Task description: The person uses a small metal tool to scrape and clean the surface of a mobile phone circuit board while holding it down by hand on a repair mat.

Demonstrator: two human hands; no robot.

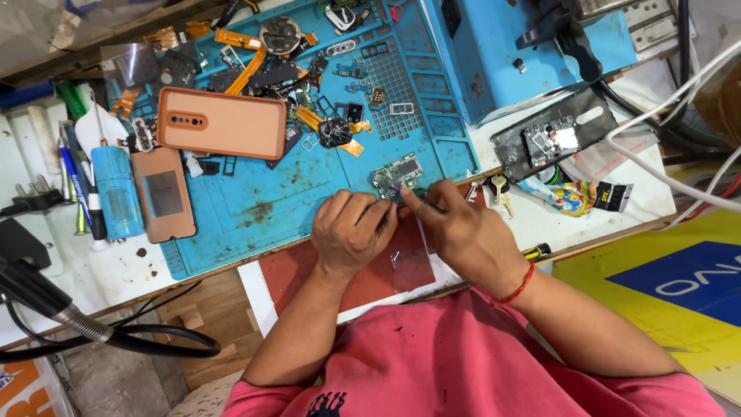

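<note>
Head view, workbench seen from above. 2 bare hands meet at the near edge of a blue work mat [262,205], over a small green circuit board [397,173].

Left hand [351,232]: fingers curled in, tips pressing on the near-left edge of the board. Judged as a brace, so the board does not skate on the mat. Nothing else appears to be gripped in it.

Right hand [463,232]: thumb and forefinger pinched together at the board's near edge, around something very small or thin; too small to name. A red thread band [519,287] sits on that wrist. Both wrists rest on a red sheet [370,274] at the bench edge, which probably steadies fine work.

Board position: at 12 o'clock from the left hand, touching both sets of fingertips, on the mat's near-right corner, flat.

Surroundings:
- Orange phone case [222,123], at 10 o'clock from the board, well apart, lying flat among loose flex cables and metal frames pushed to the far side of the mat, likely to keep the near strip free.
- Brown phone back panel [164,197] and a blue cylindrical cell [120,193] at 9 o'clock, off the working zone.
- Opened black phone body [549,139] at 2 o'clock, on the white bench, beside the mat.
- Keys [498,189] just right of the right hand.
- Black flexible hose [100,332] at 8 o'clock, near the floor.
</note>
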